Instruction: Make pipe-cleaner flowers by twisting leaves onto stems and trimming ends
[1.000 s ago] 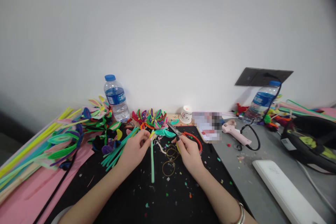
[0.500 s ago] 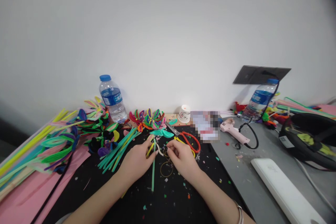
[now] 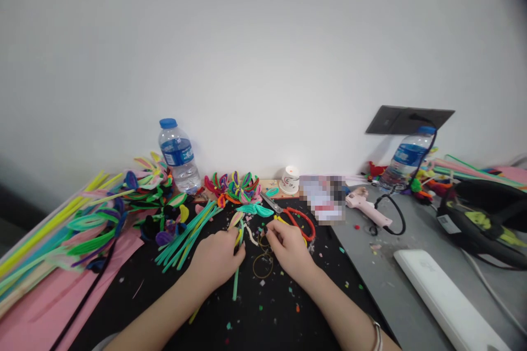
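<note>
Pinching a green pipe-cleaner stem [image 3: 236, 279] near its top, the left hand [image 3: 217, 256] is curled closed around it, with the stem running down toward the camera over the black mat [image 3: 263, 318]. Right hand [image 3: 288, 247] sits just beside it, fingertips pressed together on something small at the stem's top, too tiny to make out. A couple of thin wire rings [image 3: 263, 266] lie between the hands on the mat. Red-handled scissors [image 3: 294, 216] rest just behind the right hand. Further out on the desk [image 3: 387, 274]: a bundle of green pipe cleaners [image 3: 185, 233] to the left, a water bottle [image 3: 178, 154] by the wall, and a pink glue gun [image 3: 366, 205] off to the right.
</note>
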A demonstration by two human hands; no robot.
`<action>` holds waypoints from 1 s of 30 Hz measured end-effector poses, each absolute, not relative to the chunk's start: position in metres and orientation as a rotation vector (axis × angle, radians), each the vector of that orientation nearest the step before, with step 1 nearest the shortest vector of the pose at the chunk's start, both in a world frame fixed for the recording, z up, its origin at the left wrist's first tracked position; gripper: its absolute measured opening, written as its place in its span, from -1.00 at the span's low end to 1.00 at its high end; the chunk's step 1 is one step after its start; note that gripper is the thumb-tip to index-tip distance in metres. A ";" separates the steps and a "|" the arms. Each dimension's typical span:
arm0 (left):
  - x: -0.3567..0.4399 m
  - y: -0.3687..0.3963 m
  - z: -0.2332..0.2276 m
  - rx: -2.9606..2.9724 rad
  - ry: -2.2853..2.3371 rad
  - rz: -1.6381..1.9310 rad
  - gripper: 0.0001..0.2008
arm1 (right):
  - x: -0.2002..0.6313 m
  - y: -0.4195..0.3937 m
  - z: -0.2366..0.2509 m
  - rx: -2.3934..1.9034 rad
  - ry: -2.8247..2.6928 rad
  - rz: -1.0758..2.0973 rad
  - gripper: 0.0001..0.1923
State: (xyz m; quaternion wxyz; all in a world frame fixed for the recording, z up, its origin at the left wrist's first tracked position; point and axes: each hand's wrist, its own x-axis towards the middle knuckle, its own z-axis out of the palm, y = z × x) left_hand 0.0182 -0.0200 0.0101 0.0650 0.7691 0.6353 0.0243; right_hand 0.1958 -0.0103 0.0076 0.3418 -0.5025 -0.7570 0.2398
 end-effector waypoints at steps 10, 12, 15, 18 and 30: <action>0.020 -0.024 0.014 2.526 1.529 0.344 -0.84 | 0.196 -0.009 0.009 -1.318 -1.890 0.696 -0.80; 0.020 -0.025 0.012 2.583 1.376 0.391 -0.85 | 0.195 -0.009 0.008 -1.315 -1.866 0.745 -0.84; 0.021 -0.027 0.008 2.615 1.229 0.423 -0.87 | 0.193 -0.009 0.005 -1.296 -1.804 0.890 -0.90; 0.023 -0.028 0.009 2.515 1.164 0.483 -0.84 | 0.193 -0.008 0.003 -1.206 -1.686 1.090 -0.84; 0.015 -0.009 0.015 1.767 1.173 0.847 -0.68 | 0.198 0.000 0.004 -1.024 -1.259 1.401 -0.78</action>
